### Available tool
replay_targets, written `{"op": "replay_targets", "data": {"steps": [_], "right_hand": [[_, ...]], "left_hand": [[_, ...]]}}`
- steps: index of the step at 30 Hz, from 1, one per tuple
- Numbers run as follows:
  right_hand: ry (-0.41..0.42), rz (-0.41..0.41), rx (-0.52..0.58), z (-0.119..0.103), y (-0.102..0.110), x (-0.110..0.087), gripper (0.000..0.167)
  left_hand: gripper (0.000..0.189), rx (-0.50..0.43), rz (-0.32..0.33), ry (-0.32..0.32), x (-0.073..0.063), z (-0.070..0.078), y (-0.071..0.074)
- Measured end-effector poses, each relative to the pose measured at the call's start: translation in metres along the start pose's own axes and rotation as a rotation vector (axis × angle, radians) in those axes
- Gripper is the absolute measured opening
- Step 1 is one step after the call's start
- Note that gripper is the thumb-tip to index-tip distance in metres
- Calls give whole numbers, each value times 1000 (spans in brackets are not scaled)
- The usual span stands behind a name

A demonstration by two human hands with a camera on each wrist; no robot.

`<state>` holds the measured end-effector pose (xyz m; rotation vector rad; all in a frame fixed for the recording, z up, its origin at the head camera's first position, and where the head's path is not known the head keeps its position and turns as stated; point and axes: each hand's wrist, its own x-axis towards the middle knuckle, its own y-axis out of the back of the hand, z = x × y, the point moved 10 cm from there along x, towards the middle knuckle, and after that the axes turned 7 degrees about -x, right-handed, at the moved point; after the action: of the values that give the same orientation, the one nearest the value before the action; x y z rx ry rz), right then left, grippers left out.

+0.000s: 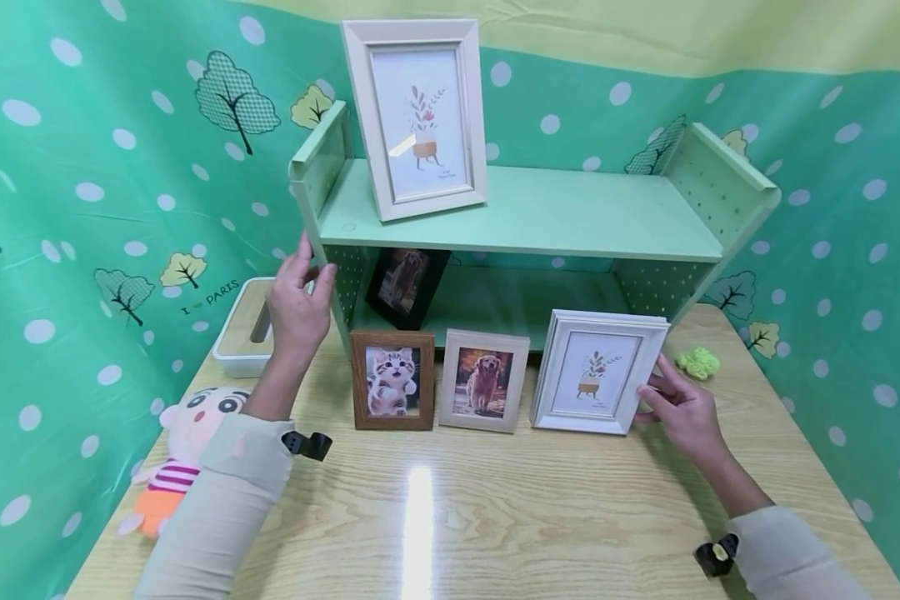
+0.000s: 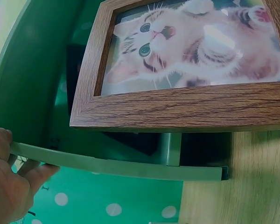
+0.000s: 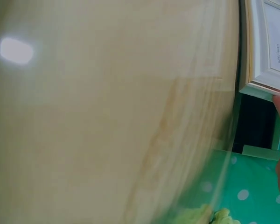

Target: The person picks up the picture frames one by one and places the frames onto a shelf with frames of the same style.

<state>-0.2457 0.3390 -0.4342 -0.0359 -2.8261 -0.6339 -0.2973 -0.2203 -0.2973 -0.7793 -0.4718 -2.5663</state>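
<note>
My left hand [image 1: 300,307] grips the front edge of the left side panel of a green two-tier shelf [image 1: 570,212]. In the left wrist view, its fingers [image 2: 39,177] lie along one side of that panel edge. At the front right, my right hand [image 1: 686,412] holds the right edge of a white picture frame [image 1: 543,375] with a plant print, its thumb by the front. Beside it stand a beige frame [image 1: 520,375] with a dog photo and a brown wood-grain frame [image 1: 393,422] with a kitten photo, both upright before the shelf.
A larger white frame [image 1: 427,208] leans on the upper tier; a black frame [image 1: 427,287] sits tilted on the lower one. To the left are a white box [image 1: 243,362] with a wooden lid and a plush doll [image 1: 195,429]. A yellow-green fuzzy item [image 1: 697,363] lies at right.
</note>
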Motion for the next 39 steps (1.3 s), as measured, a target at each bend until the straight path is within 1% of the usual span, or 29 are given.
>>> {"op": "replay_targets", "data": {"steps": [6,11,16,20,25,31,37,39], "right_hand": [[11,-7,68,-5,-1,1,68],[22,5,49,-7,3,3,68],[22,0,33,-12,6,4,68],[17,0,44,-16,8,3,69],[9,0,77,-19,12,1,70],[28,8,50,-26,16,1,70],[62,9,111,-33,20,2,68],[66,10,106,-36,20,3,68]], "left_hand": [[57,10,-1,13,0,-1,0],[57,19,-5,20,0,-2,1],[58,13,2,12,0,-1,2],[57,6,2,9,0,0,2],[58,13,2,20,1,-2,1],[58,18,0,24,1,-3,2],[58,18,0,20,0,-3,2],[58,20,4,14,1,-3,2]]}}
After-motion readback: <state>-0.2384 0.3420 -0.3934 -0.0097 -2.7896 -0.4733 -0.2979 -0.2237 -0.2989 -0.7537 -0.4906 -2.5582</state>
